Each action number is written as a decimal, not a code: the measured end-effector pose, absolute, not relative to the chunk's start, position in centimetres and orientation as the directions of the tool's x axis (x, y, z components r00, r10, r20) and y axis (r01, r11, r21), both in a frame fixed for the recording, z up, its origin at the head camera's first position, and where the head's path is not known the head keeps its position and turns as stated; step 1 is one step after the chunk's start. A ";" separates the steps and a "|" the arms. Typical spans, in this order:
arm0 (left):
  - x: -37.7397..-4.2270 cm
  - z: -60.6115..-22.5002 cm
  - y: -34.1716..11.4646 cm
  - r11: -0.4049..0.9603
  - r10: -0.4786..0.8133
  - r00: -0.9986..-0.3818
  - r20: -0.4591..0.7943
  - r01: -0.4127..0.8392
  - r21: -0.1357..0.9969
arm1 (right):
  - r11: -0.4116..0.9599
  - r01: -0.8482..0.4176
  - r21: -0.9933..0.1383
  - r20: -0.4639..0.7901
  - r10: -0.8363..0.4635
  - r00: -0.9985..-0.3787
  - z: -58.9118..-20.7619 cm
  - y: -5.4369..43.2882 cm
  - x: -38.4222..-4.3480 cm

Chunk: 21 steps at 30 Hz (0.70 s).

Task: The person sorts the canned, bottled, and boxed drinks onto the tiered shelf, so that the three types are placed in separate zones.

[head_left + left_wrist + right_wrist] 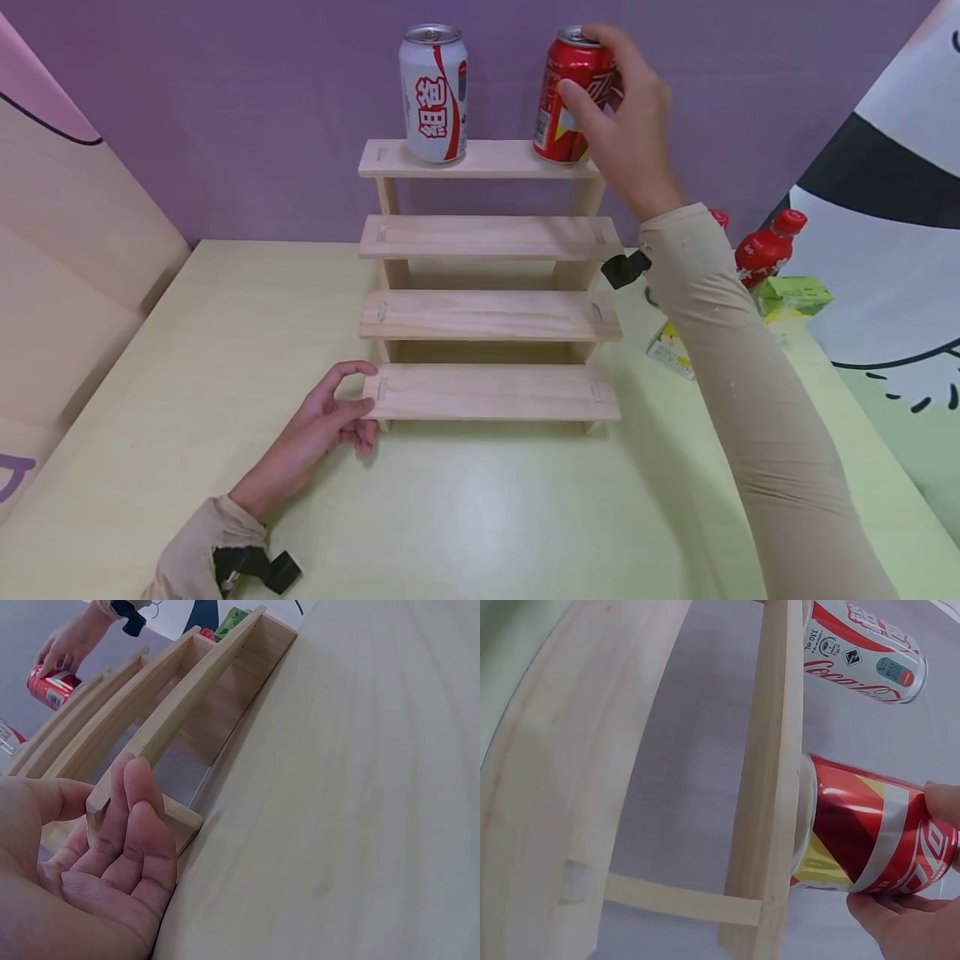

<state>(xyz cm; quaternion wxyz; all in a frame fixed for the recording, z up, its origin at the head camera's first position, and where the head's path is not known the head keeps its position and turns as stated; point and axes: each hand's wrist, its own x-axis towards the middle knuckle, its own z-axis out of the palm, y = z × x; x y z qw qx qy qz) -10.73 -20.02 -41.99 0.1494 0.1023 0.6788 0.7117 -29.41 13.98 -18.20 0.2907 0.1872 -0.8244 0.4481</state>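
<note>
A light wooden stepped display stand (pixel 491 317) stands on the table against the purple backdrop. My left hand (pixel 322 425) grips the left end of its lowest step; in the left wrist view the thumb and curled fingers (pixel 142 840) lie on either side of the board. On the right of the top step, a red soda can (pixel 566 100) stands upright with my right hand (pixel 630 125) holding it from the right. In the right wrist view the can's base (pixel 804 817) meets the board. A white Coca-Cola can (pixel 433 100) stands upright on the left of that step.
To the right of the stand, partly behind my right sleeve, are a red bottle (pixel 767 246), a green carton (pixel 793 292) and a yellow-and-white pack (pixel 670 354). The pale table (pixel 480 508) reaches the backdrop (pixel 262 125).
</note>
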 end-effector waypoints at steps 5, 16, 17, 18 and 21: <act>-10.7 -41.9 -19.9 -0.034 0.354 -0.933 -0.061 -0.079 0.996 | 0.581 -0.545 -0.605 0.626 -0.077 -0.776 -18.0 14.3 -29.2; -10.8 -41.9 -20.0 -0.022 0.347 -0.935 -0.072 -0.085 0.996 | 0.583 -0.541 -0.606 0.603 -0.107 -0.791 -18.1 14.6 -29.3; -10.8 -41.9 -19.9 -0.022 0.348 -0.935 -0.069 -0.082 0.996 | 0.574 -0.541 -0.614 0.600 -0.106 -0.793 -18.3 14.7 -29.3; -10.8 -41.9 -19.9 -0.022 0.350 -0.934 -0.068 -0.080 0.997 | 0.563 -0.544 -0.622 0.599 -0.106 -0.794 -18.4 14.8 -29.2; -10.7 -41.9 -19.9 -0.021 0.355 -0.933 -0.064 -0.077 0.997 | 0.551 -0.555 -0.623 0.614 -0.095 -0.784 -19.4 15.4 -28.7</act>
